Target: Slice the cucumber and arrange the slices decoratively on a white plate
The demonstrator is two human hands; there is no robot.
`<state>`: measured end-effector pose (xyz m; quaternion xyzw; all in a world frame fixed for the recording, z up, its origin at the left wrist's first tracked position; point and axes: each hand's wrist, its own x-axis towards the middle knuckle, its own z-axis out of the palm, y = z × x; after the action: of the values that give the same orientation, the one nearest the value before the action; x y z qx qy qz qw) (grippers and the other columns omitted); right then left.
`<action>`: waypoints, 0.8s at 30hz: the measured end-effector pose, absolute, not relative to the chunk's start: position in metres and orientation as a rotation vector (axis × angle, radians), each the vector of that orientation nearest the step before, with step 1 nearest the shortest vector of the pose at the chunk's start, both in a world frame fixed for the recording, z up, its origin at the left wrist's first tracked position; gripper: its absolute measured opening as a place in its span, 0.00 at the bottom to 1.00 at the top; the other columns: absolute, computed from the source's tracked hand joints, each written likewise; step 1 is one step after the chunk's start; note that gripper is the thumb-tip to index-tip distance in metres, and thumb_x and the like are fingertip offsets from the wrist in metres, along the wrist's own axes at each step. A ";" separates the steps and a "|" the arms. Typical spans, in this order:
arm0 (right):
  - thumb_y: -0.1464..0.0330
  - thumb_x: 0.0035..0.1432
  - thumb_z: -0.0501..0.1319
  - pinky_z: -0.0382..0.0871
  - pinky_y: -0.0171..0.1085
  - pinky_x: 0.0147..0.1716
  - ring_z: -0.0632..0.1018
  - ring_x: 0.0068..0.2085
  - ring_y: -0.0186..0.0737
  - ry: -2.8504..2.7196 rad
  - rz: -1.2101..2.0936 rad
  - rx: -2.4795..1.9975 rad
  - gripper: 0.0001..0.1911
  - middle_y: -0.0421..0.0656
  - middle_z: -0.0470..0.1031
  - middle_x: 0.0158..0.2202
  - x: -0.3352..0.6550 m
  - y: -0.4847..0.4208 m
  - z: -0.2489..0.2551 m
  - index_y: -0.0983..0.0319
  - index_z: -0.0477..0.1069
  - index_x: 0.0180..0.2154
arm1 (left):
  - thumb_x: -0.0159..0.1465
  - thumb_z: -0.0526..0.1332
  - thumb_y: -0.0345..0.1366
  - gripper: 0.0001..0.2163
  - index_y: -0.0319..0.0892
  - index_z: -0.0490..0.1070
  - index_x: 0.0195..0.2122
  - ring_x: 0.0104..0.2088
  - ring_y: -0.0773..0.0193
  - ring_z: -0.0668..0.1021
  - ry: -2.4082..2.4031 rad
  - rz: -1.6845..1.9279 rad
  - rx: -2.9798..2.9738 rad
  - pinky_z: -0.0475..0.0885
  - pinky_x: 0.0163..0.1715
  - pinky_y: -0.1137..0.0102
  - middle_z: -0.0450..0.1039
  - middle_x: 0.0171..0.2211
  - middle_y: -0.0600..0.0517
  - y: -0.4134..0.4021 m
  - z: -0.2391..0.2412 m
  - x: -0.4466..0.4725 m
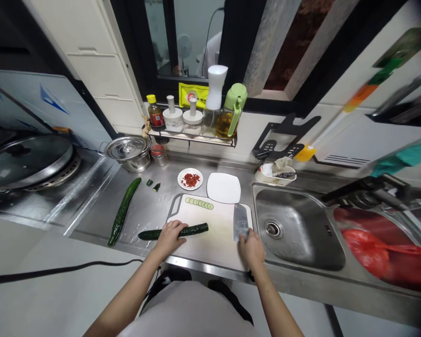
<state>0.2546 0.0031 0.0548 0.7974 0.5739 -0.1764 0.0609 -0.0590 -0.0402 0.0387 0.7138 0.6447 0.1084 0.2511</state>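
The steel counter (154, 208) looks wet beside the cutting board (217, 243), so I reckon the board could slide under pressure. There are two cucumbers. The whole cucumber (123, 211) lies left on the counter. The cut cucumber (196, 229) lies across the board, with the left hand (169, 238) curled over it; being round, it might roll. The right hand (252, 248) is closed around the one knife (240, 220). Behind are one white plate (223, 188), one chilli plate (181, 179) and one row of slices (199, 203).

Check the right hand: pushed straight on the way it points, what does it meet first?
The right hand grips a cleaver, blade pointing away over the cutting board. Straight on, the blade tip would probably reach the white square plate just past the board's far edge first; depth is hard to judge.
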 end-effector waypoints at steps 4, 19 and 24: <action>0.62 0.67 0.47 0.67 0.43 0.45 0.72 0.52 0.53 1.749 -0.478 2.347 0.24 0.56 0.70 0.52 0.252 0.004 0.057 0.67 0.61 0.59 | 0.59 0.62 0.33 0.19 0.50 0.71 0.53 0.49 0.56 0.72 1.755 0.295 1.954 0.64 0.52 0.62 0.72 0.46 0.49 -0.039 0.038 -0.059; 0.61 0.68 0.46 0.67 0.41 0.44 0.73 0.50 0.51 1.816 -0.424 2.315 0.23 0.55 0.67 0.49 0.254 0.004 0.054 0.67 0.62 0.57 | 0.62 0.61 0.36 0.17 0.48 0.71 0.54 0.49 0.57 0.72 1.844 0.476 1.854 0.67 0.51 0.63 0.72 0.47 0.48 -0.033 0.038 -0.072; 0.61 0.67 0.47 0.67 0.42 0.44 0.73 0.50 0.50 1.808 -0.447 2.329 0.24 0.55 0.67 0.49 0.254 0.004 0.054 0.67 0.61 0.59 | 0.62 0.61 0.37 0.18 0.48 0.71 0.54 0.50 0.54 0.73 2.034 0.559 1.719 0.68 0.51 0.61 0.73 0.48 0.48 -0.018 0.043 -0.093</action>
<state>0.2535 0.0044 0.0545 0.7784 0.6045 -0.1496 0.0796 -0.0926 -0.0182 0.0432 0.6177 0.7312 0.2007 0.2087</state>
